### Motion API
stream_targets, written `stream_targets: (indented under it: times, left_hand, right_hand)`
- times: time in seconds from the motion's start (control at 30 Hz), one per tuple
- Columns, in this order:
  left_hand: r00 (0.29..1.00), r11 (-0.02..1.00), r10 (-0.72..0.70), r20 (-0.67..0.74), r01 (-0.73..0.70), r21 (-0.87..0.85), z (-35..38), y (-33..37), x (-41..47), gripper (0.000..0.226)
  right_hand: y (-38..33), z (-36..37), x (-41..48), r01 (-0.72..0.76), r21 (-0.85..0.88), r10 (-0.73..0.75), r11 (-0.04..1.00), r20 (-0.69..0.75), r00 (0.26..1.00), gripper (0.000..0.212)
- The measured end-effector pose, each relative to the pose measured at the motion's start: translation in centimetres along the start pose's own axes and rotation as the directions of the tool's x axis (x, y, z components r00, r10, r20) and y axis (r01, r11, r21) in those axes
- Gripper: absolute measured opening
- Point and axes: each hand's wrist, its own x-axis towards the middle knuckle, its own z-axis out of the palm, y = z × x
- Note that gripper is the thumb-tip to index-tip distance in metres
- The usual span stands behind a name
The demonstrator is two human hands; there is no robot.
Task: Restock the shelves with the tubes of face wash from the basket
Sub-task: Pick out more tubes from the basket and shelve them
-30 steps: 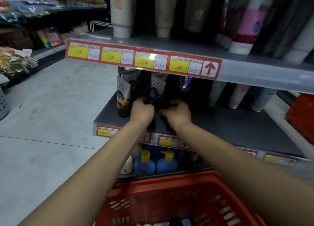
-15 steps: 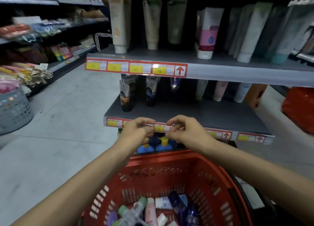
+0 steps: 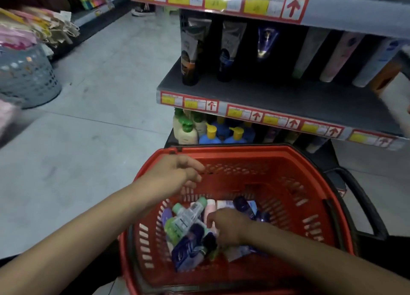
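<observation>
A red plastic basket stands in front of me, below the shelves. Several tubes lie jumbled in it, among them a clear green-capped one and a dark blue one. My right hand is down inside the basket, fingers curled onto the pile; whether it grips a tube is hidden. My left hand hovers over the basket's left rim, fingers loosely apart and holding nothing. On the grey middle shelf two black tubes stand upright at the left, with paler tubes further right.
Pump bottles with yellow and green caps fill the bottom shelf behind the basket. The basket's black handle hangs down on its right. A grey laundry basket stands on the tiled floor at left, near another shelf row.
Both hands have drawn back from the middle shelf toward the basket. The right hand has dropped in among the tubes; the left is over the rim. My view has tilted downward.
</observation>
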Motion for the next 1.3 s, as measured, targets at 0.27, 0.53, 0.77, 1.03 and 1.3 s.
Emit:
stream_targets:
  times: [0.27,0.53,0.77,1.03,1.3]
  left_hand:
    - [0.997,0.999,-0.034,-0.073,0.033,-0.012,-2.0,-2.6,0.4,0.026]
    - [0.998,1.0,-0.008,-0.062,0.009,0.021,-1.5,-2.1,0.9,0.023]
    - [0.998,0.997,0.063,-0.028,-0.062,0.042,0.0,-0.2,1.3,0.023]
    - [0.99,0.99,0.13,-0.052,-0.132,-0.044,3.3,2.7,2.3,0.022]
    - [0.946,0.941,0.316,-0.069,-0.322,-0.102,7.3,6.1,2.7,0.037]
  right_hand:
    - [-1.2,7.7,4.0,0.376,-0.491,-0.408,0.786,0.045,0.912,0.034]
    - [-0.3,6.9,4.4,0.332,-0.425,-0.339,0.842,0.06,0.939,0.022]
    - [1.3,-1.5,-1.3,0.179,-0.078,-0.179,0.981,0.016,0.984,0.011]
    - [3.0,-16.0,-12.7,0.076,0.473,0.153,0.878,-0.428,0.891,0.025]
    - [2.0,-18.4,-15.4,0.244,0.798,0.483,0.551,-0.543,0.687,0.029]
